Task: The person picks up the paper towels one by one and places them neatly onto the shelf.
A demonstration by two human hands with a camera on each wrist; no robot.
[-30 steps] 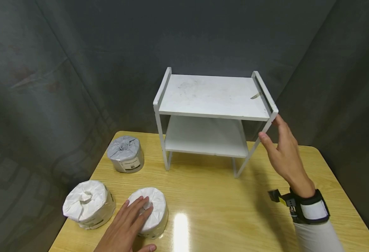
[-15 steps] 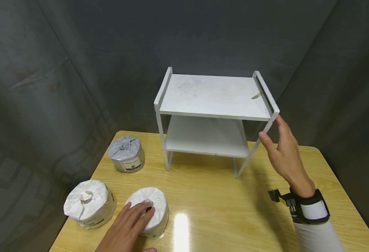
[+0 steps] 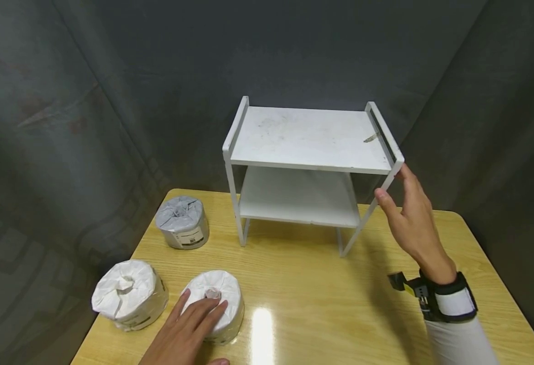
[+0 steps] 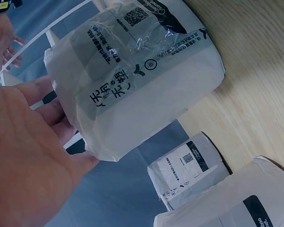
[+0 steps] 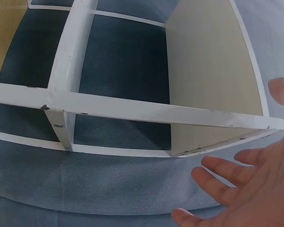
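In the head view my left hand lies over the top of the nearer white wrapped roll, fingertips by its centre hole. The left wrist view shows the fingers of that hand against the end of the printed roll. At the right side of the white two-tier shelf, my right hand is spread around the front upright, thumb in front. From the right wrist view, the right hand has loosely spread fingers beside the shelf frame and holds nothing.
A second white roll stands at the left edge of the wooden table. Behind it, nearer the back left corner, is a grey wrapped roll. Dark cloth hangs behind and beside the table.
My left hand's fingers have shifted slightly down and right on the nearer roll, and look more bent, uncovering the hole's crumpled wrapping. The right hand and the shelf have hardly moved.
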